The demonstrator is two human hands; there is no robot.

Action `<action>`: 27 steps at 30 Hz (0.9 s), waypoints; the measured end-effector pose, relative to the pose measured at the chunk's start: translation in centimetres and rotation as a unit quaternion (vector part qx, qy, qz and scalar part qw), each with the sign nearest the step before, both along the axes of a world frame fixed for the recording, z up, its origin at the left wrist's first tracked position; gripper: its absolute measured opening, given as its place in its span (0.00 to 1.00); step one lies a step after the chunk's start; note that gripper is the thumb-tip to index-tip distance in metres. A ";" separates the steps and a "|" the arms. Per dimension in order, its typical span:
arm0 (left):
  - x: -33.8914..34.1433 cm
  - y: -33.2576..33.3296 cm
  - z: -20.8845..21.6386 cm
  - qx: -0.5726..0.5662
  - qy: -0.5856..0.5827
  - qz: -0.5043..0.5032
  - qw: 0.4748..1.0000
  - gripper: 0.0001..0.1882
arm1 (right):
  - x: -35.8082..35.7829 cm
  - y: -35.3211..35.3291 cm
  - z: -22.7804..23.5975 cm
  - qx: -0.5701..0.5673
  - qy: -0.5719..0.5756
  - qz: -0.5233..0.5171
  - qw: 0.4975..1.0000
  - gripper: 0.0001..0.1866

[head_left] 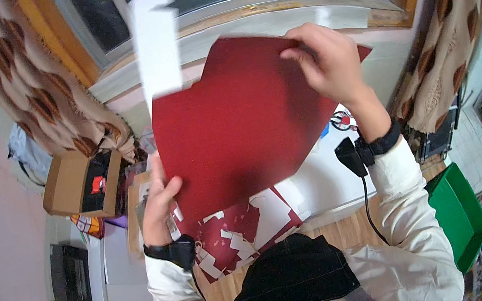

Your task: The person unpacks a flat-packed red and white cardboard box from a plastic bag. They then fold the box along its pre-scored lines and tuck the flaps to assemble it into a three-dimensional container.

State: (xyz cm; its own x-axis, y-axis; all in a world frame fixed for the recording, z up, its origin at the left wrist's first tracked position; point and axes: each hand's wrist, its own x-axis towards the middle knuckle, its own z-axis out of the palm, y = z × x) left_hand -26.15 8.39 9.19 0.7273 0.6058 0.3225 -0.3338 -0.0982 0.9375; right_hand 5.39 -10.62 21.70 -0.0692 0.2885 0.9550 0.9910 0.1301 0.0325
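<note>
A large dark red sheet of paper or card (229,120) is held up, tilted, in front of me. My left hand (160,206) grips its lower left edge, thumb in front and fingers mostly hidden behind. At the upper right edge, my right hand (325,61) pinches the same sheet between thumb and fingers. A blurred white paper strip (157,46) with a notched top sticks up behind the sheet's left side; its lower end is hidden. Beneath the raised sheet lies another dark red surface (210,233) strewn with white paper scraps (242,246).
A white table (338,169) extends under the sheet, with a blue item and a round patterned thing partly showing. To the left stands an open cardboard box (69,184) containing dark items. A green bin (462,218) is at the right. A black cable (369,211) hangs from my right wrist.
</note>
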 end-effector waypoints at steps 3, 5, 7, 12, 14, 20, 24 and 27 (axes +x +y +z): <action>-2.8 2.4 -1.5 -0.094 0.009 -0.209 0.973 0.50 | -3.9 -0.5 1.8 -0.017 -0.190 0.003 0.982 0.06; -3.0 1.3 -0.8 -0.040 0.064 -0.202 0.977 0.48 | -5.8 -0.3 0.8 -0.010 -0.250 0.005 0.968 0.04; -1.9 -2.6 2.1 0.001 0.132 -0.139 0.981 0.39 | -6.7 -0.3 -0.4 -0.008 -0.269 -0.013 0.963 0.05; -1.1 -1.3 -1.3 0.111 0.018 0.202 0.973 0.35 | -8.4 -1.9 -2.4 -0.056 -0.244 -0.036 0.967 0.04; 0.2 -0.9 -2.3 0.165 0.034 0.405 0.899 0.38 | -8.9 -1.5 -3.8 -0.058 -0.226 -0.054 0.971 0.04; 1.5 2.2 -6.7 0.272 0.068 0.563 0.778 0.61 | -9.1 2.0 -7.3 -0.188 -0.173 -0.077 0.964 0.04; 1.6 -2.8 -3.3 0.540 0.021 0.552 0.635 0.45 | -9.1 3.4 -8.0 -0.192 -0.157 -0.050 0.967 0.03; 1.8 -5.3 -1.0 0.584 0.084 0.431 0.682 0.35 | -9.2 3.0 -8.6 -0.189 -0.138 -0.045 0.971 0.02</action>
State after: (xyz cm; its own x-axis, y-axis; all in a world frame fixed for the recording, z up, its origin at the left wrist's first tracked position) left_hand -24.36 3.08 8.15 0.3488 0.2319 0.9081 0.4224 -0.9038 0.0685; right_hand -3.80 -7.66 13.13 -0.2657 0.6318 0.7282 0.9591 0.0969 0.2658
